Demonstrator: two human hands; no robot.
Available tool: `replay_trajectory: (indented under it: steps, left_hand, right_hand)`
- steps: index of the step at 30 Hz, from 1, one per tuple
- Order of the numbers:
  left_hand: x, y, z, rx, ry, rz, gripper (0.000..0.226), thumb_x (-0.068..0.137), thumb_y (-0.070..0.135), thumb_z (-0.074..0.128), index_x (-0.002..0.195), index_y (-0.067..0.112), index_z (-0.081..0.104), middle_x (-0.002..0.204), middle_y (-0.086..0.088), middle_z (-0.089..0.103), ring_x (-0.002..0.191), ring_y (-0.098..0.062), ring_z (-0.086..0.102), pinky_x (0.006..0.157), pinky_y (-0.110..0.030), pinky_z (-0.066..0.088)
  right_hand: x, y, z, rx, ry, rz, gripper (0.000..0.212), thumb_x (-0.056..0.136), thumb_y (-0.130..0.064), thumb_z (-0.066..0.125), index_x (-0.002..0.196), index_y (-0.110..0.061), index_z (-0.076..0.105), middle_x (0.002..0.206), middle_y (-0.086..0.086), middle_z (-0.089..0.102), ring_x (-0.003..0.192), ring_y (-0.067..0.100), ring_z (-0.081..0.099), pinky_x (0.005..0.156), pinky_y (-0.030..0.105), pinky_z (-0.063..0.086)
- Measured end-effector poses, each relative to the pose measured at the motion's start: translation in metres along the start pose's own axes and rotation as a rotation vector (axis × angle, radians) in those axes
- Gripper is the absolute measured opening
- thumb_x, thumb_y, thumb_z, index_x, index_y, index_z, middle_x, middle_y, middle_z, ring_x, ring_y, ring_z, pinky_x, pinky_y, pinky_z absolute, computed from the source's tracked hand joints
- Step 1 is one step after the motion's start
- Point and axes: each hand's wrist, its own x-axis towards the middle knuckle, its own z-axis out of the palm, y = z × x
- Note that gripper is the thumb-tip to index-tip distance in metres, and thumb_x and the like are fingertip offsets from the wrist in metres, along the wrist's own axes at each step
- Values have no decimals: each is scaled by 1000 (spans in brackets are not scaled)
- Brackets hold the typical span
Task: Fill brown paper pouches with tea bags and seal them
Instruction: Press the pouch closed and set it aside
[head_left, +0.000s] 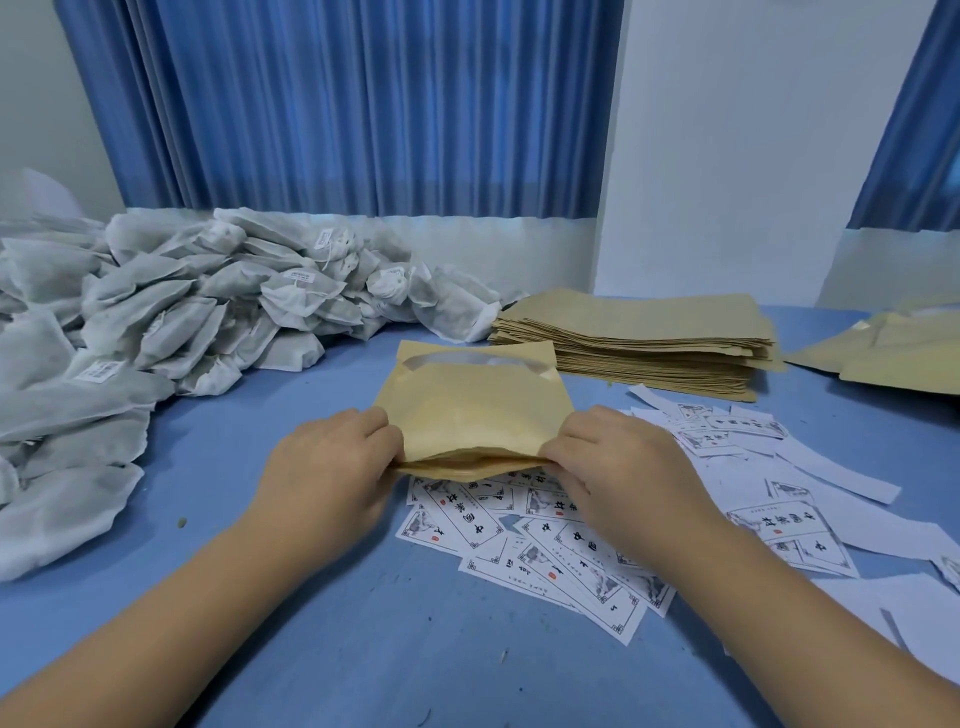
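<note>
Brown paper pouch (470, 415) at mid-table, just this side of centre; clear window strip (467, 359) across its far end; near edge bowed, layers slightly parted; contents not visible. Left hand (332, 467) clamped on the pouch's near left corner, fingers curled round the edge; right hand (618, 467) clamped likewise on the near right corner, thumb on top; hands apart, one on each side of the pouch. Near edge of the pouch overlapping a scatter of printed labels (519, 530), white with black characters and small red seals, spread near and to the right. Plain white paper strips (857, 483) mixed among more labels further right. Stack of flat brown pouches (639, 343) beyond the held pouch, far right of it, edges fanned. A few more brown pouches (893, 348) at the far right edge, partly cut off. Large heap of white tea bags (182, 312) along the left side, running from near left to far centre; some with small tags and strings. All on a blue table (363, 649). Blue pleated curtain (353, 104) behind; white wall (727, 156) to its right.
</note>
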Motion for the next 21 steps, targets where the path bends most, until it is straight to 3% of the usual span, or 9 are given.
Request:
replay_trajectory:
  steps: [5, 8, 11, 13, 16, 21]
  left_hand:
    - [14, 19, 0, 45, -22, 33, 30, 53, 12, 89, 63, 12, 61, 61, -2, 54, 49, -27, 53, 45, -28, 26]
    - [20, 29, -4, 19, -47, 45, 35, 48, 8, 90, 53, 12, 56, 53, -1, 50, 43, -25, 51, 40, -25, 27]
    - [21, 31, -2, 16, -60, -40, 33, 51, 4, 86, 56, 10, 54, 56, -2, 50, 44, -27, 50, 39, -24, 20]
    - [21, 33, 2, 26, -33, -63, 26, 61, 7, 78, 65, 13, 53, 64, -2, 52, 53, -28, 52, 46, -25, 18]
    - [27, 42, 6, 15, -58, -64, 13, 78, 20, 65, 85, 19, 54, 82, 2, 54, 75, -26, 56, 58, -30, 29]
    - [37, 52, 2, 7, -67, 51, 35, 46, 9, 89, 54, 14, 56, 53, 1, 49, 43, -24, 49, 41, -24, 22]
  right_hand:
    - [4, 1, 9, -41, 25, 49, 24, 53, 6, 82, 67, -11, 71, 64, 1, 60, 58, 24, 57, 41, 31, 46]
    - [1, 1, 7, -40, 15, 53, 18, 60, 2, 81, 67, -10, 69, 64, 2, 60, 58, 25, 57, 42, 32, 47]
    - [1, -1, 6, -18, 18, 46, 12, 67, -2, 76, 73, -10, 70, 68, 2, 61, 61, 26, 58, 46, 33, 48]
    - [3, -4, 7, -19, 25, 18, 15, 64, 0, 77, 74, -11, 71, 68, 2, 62, 61, 25, 58, 48, 34, 49]
    - [6, -8, 10, -33, 42, -9, 21, 55, 3, 80, 67, -12, 71, 62, 0, 59, 57, 24, 57, 45, 31, 47]
    - [4, -8, 11, -38, 49, 18, 22, 52, 1, 80, 65, -13, 69, 61, -1, 56, 54, 23, 53, 42, 26, 39]
